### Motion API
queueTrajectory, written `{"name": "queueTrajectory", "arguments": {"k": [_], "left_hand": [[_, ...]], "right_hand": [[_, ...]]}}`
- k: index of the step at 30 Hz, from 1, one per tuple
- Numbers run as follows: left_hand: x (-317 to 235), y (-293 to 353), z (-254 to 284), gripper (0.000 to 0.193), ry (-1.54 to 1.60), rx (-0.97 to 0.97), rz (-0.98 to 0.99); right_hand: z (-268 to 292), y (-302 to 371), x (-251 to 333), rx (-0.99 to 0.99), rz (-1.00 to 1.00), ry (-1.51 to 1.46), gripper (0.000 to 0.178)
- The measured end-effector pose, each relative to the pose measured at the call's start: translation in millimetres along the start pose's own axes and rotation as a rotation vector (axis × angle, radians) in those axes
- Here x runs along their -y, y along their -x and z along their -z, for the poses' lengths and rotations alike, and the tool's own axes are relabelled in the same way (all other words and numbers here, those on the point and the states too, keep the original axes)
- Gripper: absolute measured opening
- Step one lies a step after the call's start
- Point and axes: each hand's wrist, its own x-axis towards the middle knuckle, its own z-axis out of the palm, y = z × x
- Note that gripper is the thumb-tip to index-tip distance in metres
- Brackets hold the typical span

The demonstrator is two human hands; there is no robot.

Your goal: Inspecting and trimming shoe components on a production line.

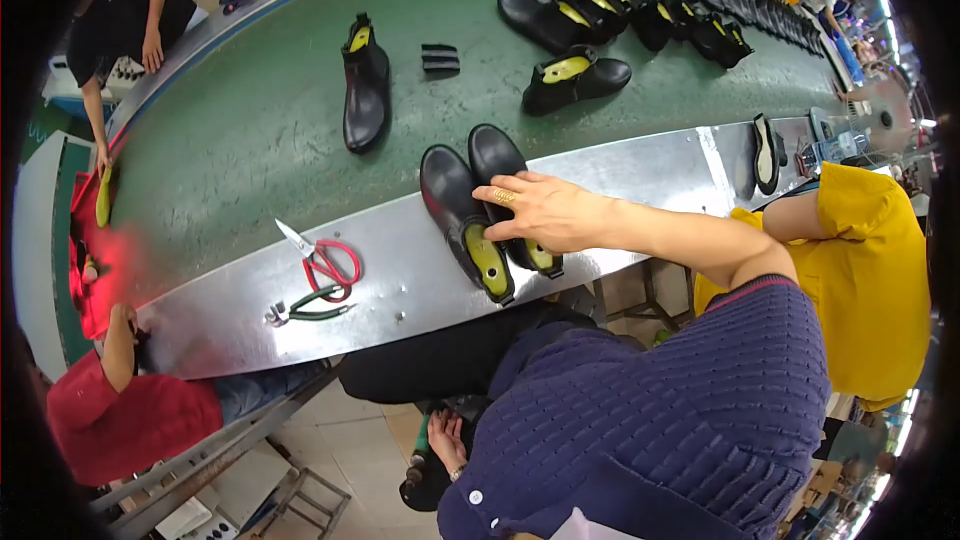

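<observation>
My right hand (548,212) reaches over the right one of two black ankle boots standing side by side on the metal bench edge. Its fingers bend round the ankle of that boot (497,153), and the thumb lies near the yellow-lined opening of the left boot (449,183). Both toes point away from me. Below the bench, my left hand (446,437) hangs with loosely bent fingers, a little apart, and nothing shows in its palm. Close beside it is a green and black tool (418,460); whether the fingers touch it is unclear.
Red-handled scissors (335,265) and green-handled cutters (318,306) lie left on the metal strip (240,305). Single boots stand on the green belt (260,120), by dark strips (440,58); rows of boots fill the far right. Co-workers sit left and right; another stands far left.
</observation>
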Motion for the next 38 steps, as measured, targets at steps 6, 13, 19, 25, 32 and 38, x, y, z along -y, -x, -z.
{"name": "queueTrajectory", "arguments": {"k": [6,13,19,25,32,38], "left_hand": [[-12.9,13.9,-27.9,0.038,-0.178,-0.196,-0.021],[-38.7,24.6,-55.9,0.031,0.175,-0.461,0.115],[-37.6,14.6,-55.0,0.029,0.093,-0.502,0.228],[-34.6,12.1,-51.1,0.028,0.027,-0.533,0.313],[-36.0,19.7,-57.8,0.026,0.038,-0.572,0.283],[-35.1,-22.8,-55.8,0.026,0.076,-0.297,0.144]], "right_hand": [[-19.6,-24.1,-23.1,0.353,0.251,-0.077,0.012],[-4.3,-43.7,-63.2,0.370,0.383,-0.177,0.011],[56.5,-61.5,-136.2,0.219,0.086,-0.173,0.014],[72.8,-117.7,-255.0,0.016,0.023,0.198,0.014],[-10.7,-148.0,-389.3,0.136,-0.227,0.519,0.024],[-115.7,-221.1,-353.0,0.214,-0.545,0.372,0.027]]}}
